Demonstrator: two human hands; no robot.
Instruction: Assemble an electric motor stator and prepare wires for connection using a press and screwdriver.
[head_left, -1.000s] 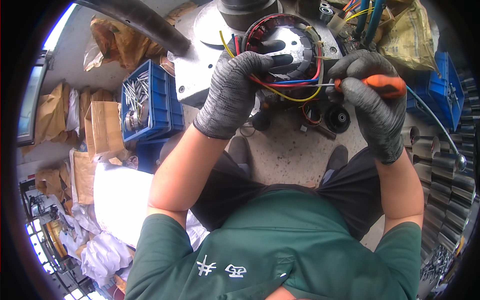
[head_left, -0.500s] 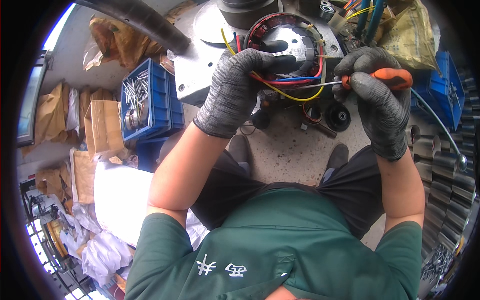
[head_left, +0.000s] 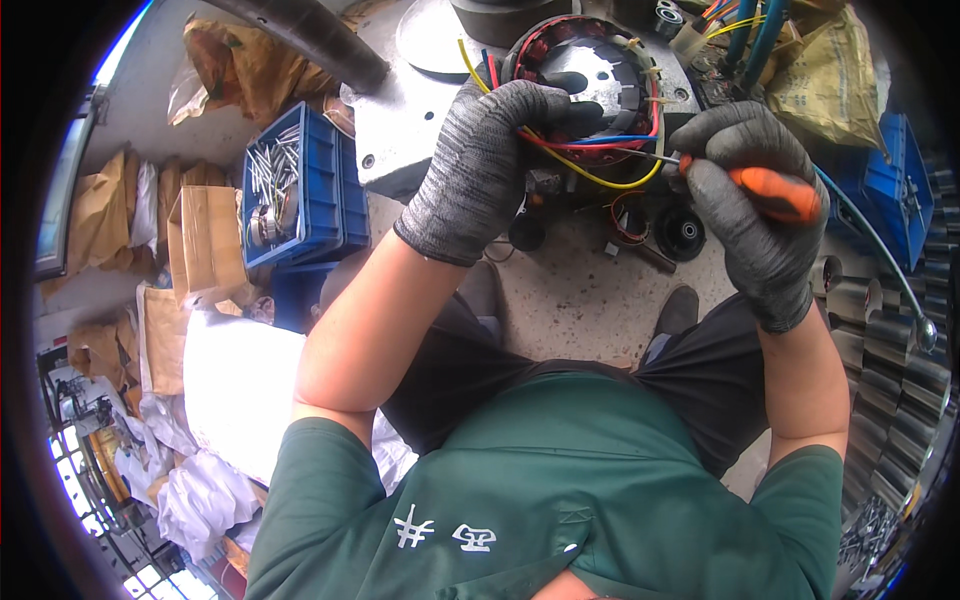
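Note:
My left hand [head_left: 478, 150], in a grey knit glove with dark fingertips, grips the near left side of a motor stator [head_left: 640, 97], its fingers reaching into the ring. Dark red windings line the stator. Yellow [head_left: 612, 185], blue and red wires run from under my left hand along its near edge; their loose ends stick up beside the thumb side. My right hand [head_left: 762, 240], gloved alike, is closed around a screwdriver [head_left: 778, 194] with an orange and black handle. Its thin shaft points left, at the wires by the stator's lower right rim; the tip is hard to make out.
Behind the stator lies a metal machine plate [head_left: 395, 130] with a thick bar [head_left: 310, 40]. Blue crates [head_left: 305, 235] with metal rods stand left, another blue crate [head_left: 900, 190] right. Metal cylinders [head_left: 890, 345] line the right side. A cable with a ball end [head_left: 926, 333] hangs beside my right forearm.
My right hand has turned, so the screwdriver's handle now slopes down to the right. My left hand and the stator sit slightly further right in the picture.

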